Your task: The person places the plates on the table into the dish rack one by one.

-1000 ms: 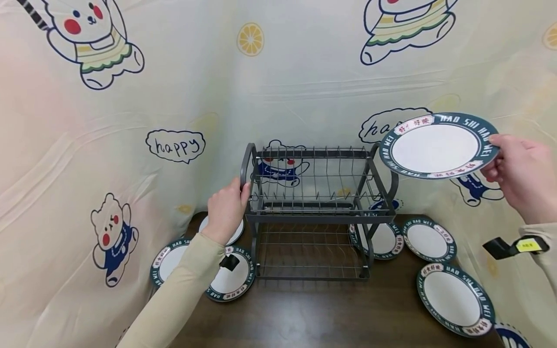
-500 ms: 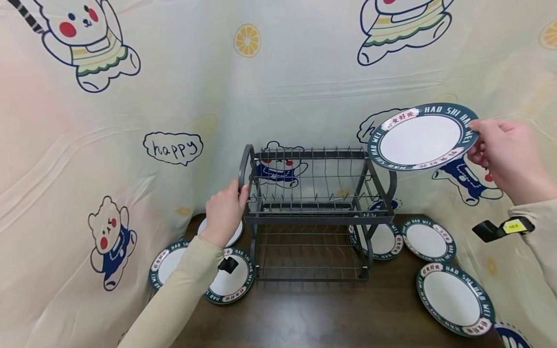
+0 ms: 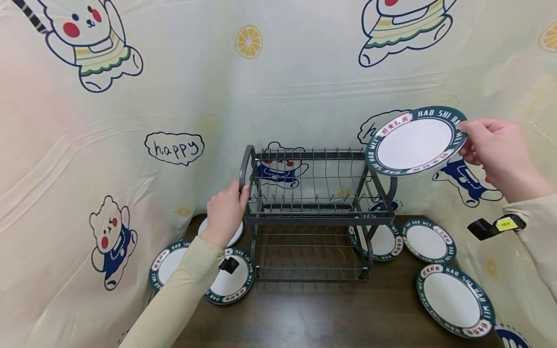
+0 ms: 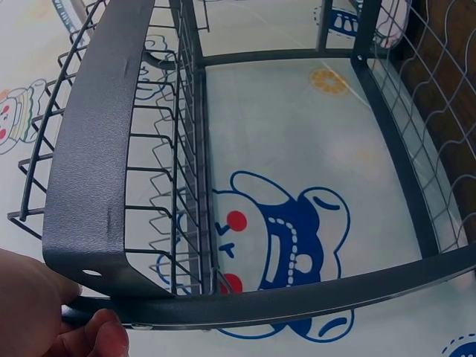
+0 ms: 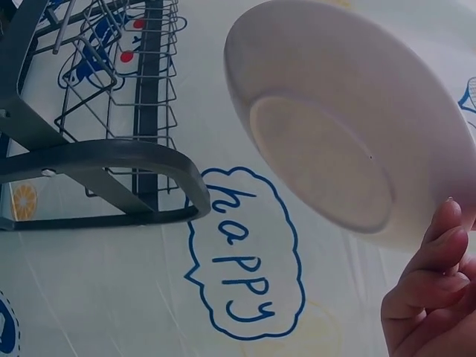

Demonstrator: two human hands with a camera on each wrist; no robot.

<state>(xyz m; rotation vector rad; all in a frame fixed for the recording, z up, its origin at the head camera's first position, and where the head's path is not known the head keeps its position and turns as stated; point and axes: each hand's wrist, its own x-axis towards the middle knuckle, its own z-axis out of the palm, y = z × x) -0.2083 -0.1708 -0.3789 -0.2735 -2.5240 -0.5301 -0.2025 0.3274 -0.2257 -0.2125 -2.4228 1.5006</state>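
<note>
A dark grey two-tier wire dish rack (image 3: pixel 317 221) stands upright on the brown table. My left hand (image 3: pixel 224 212) grips the curved frame at its left side, with finger and thumb round the bar in the left wrist view. My right hand (image 3: pixel 500 154) pinches the right rim of a white plate (image 3: pixel 415 144) with a green lettered border. That plate hangs in the air, tilted, in front of the rack's upper right corner. Its plain underside shows in the right wrist view, apart from the rack's curved side handle (image 5: pixel 126 152). No plates stand in either tier.
Similar plates lie on the table (image 3: pixel 300 314): a front right plate (image 3: pixel 454 299), a back right plate (image 3: pixel 428 240), one partly behind the rack (image 3: pixel 387 240), and several at left, including a near left plate (image 3: pixel 232 280). A printed curtain (image 3: pixel 304 72) hangs behind.
My right hand has carried the plate leftward toward the rack, first rising a little, then dipping, and the plate's left side now tilts lower. My left hand keeps its grip on the rack.
</note>
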